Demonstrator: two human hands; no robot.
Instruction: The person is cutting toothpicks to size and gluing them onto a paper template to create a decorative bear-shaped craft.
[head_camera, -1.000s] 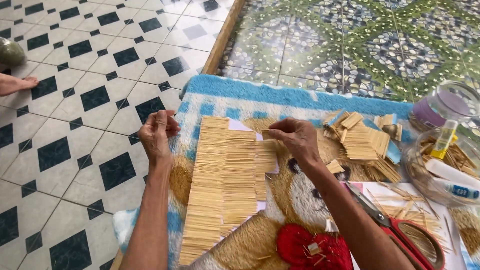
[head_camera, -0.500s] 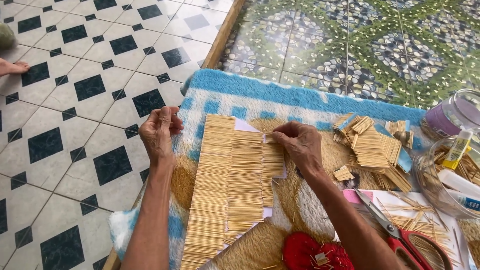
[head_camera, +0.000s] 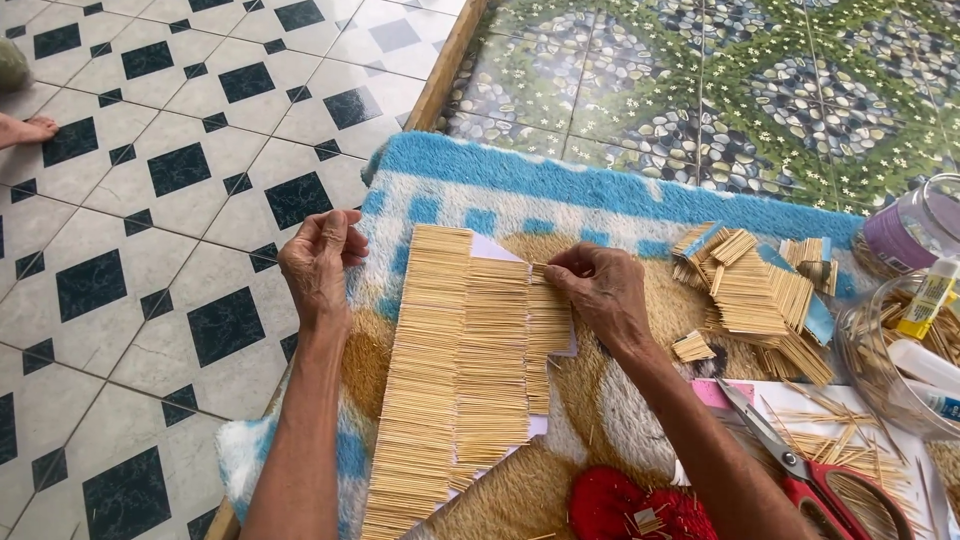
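Observation:
A flat sheet covered with rows of thin wooden sticks (head_camera: 465, 360) lies on a blue, white and brown shaggy mat (head_camera: 520, 185). My right hand (head_camera: 598, 290) rests on the sheet's upper right edge, fingertips pinched on the stick row there. My left hand (head_camera: 318, 262) hovers just left of the sheet, fingers curled loosely, holding nothing that I can see. White paper backing shows at the sheet's top and right edges.
Stacked stick panels (head_camera: 755, 295) lie to the right. Red-handled scissors (head_camera: 815, 470) and loose sticks rest on white paper at lower right. A clear container (head_camera: 905, 350) holds glue bottles. A purple-lidded jar (head_camera: 915, 225) stands behind it. Someone's bare foot (head_camera: 25, 130) is at far left.
My right hand has shifted slightly along the sheet's top right edge. The left hand stays raised beside the sheet. The view has tilted a little.

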